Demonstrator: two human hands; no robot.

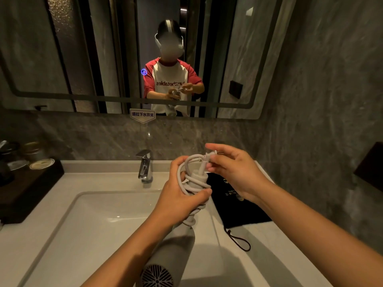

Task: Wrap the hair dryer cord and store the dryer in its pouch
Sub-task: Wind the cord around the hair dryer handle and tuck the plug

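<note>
both hands' grip wraps cord above sink.

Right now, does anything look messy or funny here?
Nothing is spilled or broken. The cord is coiled in loose, uneven loops around the hair dryer handle, and the black pouch lies flat on the counter beside the sink, its drawstring trailing.
</note>
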